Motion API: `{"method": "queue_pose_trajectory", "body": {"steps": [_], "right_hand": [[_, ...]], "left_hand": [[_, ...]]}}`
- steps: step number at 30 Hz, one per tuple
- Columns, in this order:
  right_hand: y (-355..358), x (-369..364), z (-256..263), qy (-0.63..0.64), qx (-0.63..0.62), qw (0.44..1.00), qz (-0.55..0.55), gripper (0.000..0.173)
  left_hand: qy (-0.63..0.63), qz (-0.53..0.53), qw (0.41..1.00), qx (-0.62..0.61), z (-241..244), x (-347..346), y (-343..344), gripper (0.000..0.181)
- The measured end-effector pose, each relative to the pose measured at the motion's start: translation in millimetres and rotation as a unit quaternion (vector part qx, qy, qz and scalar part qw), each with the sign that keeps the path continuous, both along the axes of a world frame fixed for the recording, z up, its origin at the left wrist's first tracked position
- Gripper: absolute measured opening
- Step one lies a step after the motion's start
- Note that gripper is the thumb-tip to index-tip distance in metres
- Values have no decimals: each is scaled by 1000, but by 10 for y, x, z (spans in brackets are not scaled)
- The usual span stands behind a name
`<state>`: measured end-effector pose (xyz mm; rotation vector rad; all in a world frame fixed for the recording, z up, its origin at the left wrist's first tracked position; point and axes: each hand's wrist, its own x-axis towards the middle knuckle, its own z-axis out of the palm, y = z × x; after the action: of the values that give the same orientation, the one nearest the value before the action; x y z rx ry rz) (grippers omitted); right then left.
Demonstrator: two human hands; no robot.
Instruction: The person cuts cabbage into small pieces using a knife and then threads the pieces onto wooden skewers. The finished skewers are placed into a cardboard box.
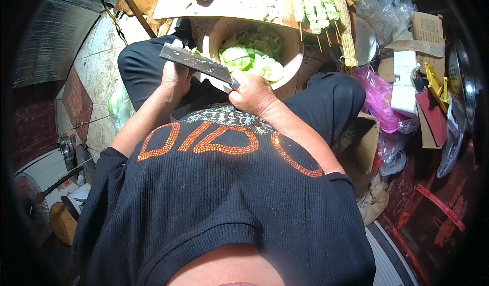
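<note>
My right hand [252, 91] grips the dark handle of a cleaver [198, 62]. Its broad metal blade points to the left, with pale green bits stuck on it. My left hand [177, 76] is below the blade's far end; the blade hides its fingers, and whether it holds something cannot be told. Pale green leafy pieces [195, 51] show just beyond the blade. Between my knees stands a round basin [294, 62] holding cabbage leaves [237, 58]. Beyond it lies a wooden board [233, 5], with skewered leaf pieces [321, 13] at its right.
A brown dog [139, 4] lies at the upper left, and a light-coloured animal [376, 198] at the lower right. A straw brush [345, 37] rests beside the skewers. Plastic bags [372, 95] and cardboard [429, 30] crowd the right. A fan [30, 198] stands at the lower left.
</note>
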<state>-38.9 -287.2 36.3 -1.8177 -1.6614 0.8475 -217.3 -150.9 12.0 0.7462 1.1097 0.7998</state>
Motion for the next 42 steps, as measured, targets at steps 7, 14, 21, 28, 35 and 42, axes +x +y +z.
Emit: {"method": "queue_pose_trajectory", "body": {"steps": [7, 14, 21, 28, 35, 42], "right_hand": [[31, 52, -110, 6, -144, 988, -61, 32], [23, 80, -197, 91, -123, 984, -93, 36], [13, 33, 83, 119, -71, 988, -65, 29], [-27, 5, -31, 100, 21, 993, -65, 18], [-20, -3, -103, 64, 64, 994, -56, 14], [-29, -7, -58, 22, 82, 996, -32, 15]], "left_hand": [[-19, 24, 999, -31, 88, -139, 199, 29], [-30, -7, 999, -21, 370, -84, 229, 41], [-90, -9, 992, -90, 78, -65, 219, 34], [-97, -32, 993, -52, -30, -63, 204, 24], [-50, -46, 995, -70, 17, -25, 82, 26], [-72, -54, 996, 3, -167, -73, 10, 40]]}}
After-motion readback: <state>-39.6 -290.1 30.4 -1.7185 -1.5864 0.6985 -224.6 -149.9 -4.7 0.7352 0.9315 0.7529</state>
